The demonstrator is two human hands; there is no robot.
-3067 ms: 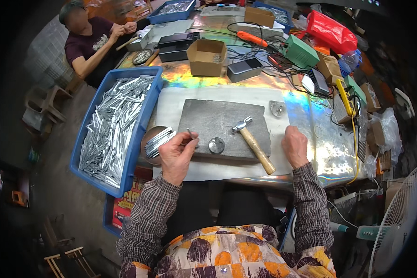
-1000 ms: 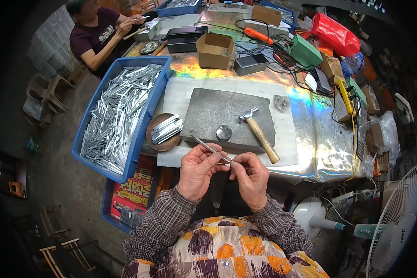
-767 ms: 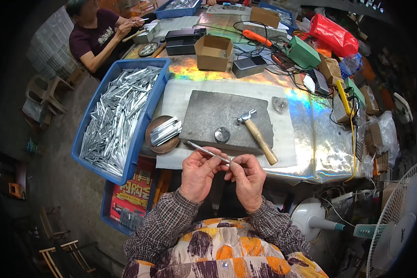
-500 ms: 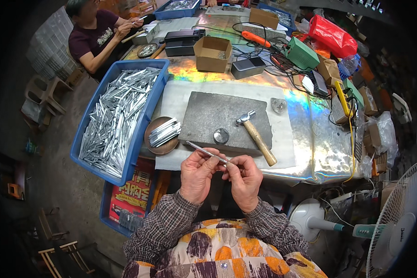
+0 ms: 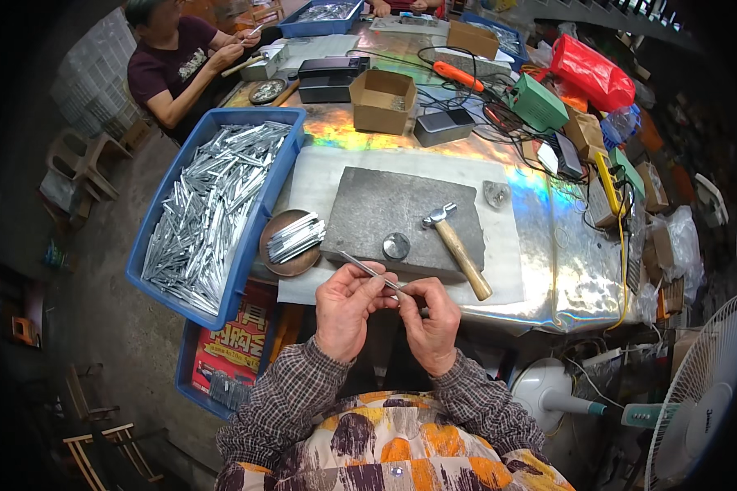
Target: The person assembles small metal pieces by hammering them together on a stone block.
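Observation:
Between both hands I hold a thin silvery metal rod (image 5: 357, 263), slanting up to the left in front of the table's near edge. My left hand (image 5: 348, 309) pinches it along its middle. The fingertips of my right hand (image 5: 426, 321) are closed on its lower right end. Just beyond lies a grey stone block (image 5: 368, 204), with a small round metal disc (image 5: 396, 245) and a wooden-handled hammer (image 5: 460, 250) on top. Left of the block stands a round brown bowl (image 5: 289, 266) with several similar metal rods (image 5: 296, 236) lying in it.
A blue crate (image 5: 262, 214) heaped with metal pieces sits at the left. Farther back are a cardboard box (image 5: 378, 119), a small scale (image 5: 444, 125) and tangled cables. A fan (image 5: 704, 401) stands at the right. Another person (image 5: 180, 61) works at the far left.
The view has shifted slightly, so the table's things appear a little lower and to the right. Both hands keep their pinch on the metal rod.

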